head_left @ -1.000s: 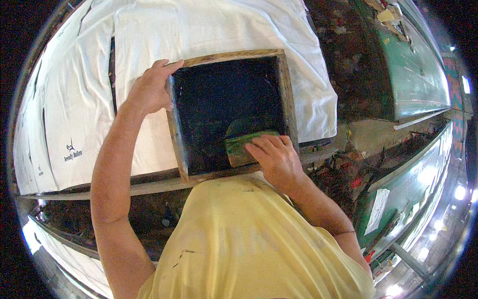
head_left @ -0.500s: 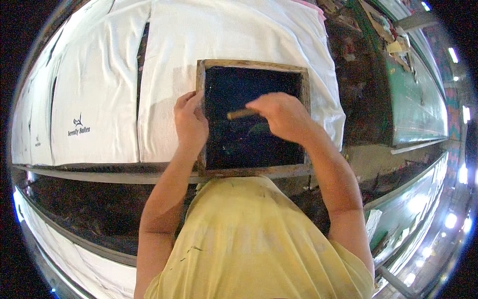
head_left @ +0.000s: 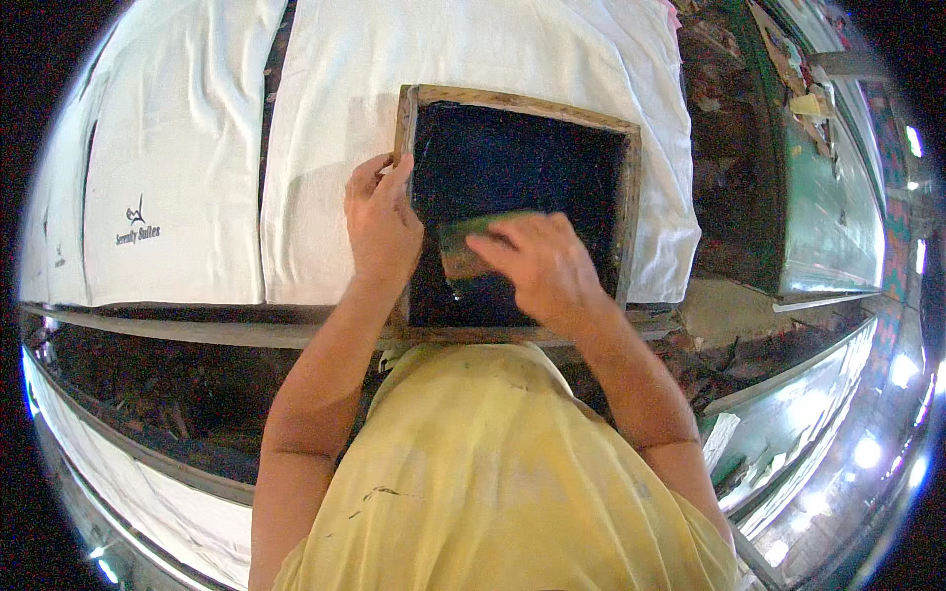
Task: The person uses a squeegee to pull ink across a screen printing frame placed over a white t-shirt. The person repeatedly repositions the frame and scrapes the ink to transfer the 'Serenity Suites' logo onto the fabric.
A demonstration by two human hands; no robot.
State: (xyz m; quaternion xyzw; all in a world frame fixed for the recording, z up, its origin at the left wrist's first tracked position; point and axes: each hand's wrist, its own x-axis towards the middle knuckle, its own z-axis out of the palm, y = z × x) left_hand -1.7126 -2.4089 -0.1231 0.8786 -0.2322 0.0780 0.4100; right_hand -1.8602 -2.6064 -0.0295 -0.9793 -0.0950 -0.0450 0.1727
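A wooden-framed printing screen with a dark mesh lies on a white towel. My left hand is closed on the screen's left rail, thumb and fingers pinching the wood. Over the mesh, my right hand grips a squeegee, a flat brownish blade blurred by motion. The squeegee is tilted, and I cannot tell whether its edge touches the mesh. My right fingers lie across its upper part.
To the left lies another white towel with a small dark printed mark. The table's front edge runs just before my body. Beyond a dark gap on the right stands a green table with scraps on it.
My right hand has come nearer to me and slightly left, and the squeegee has turned so its broad face shows. My left hand keeps its hold on the rail.
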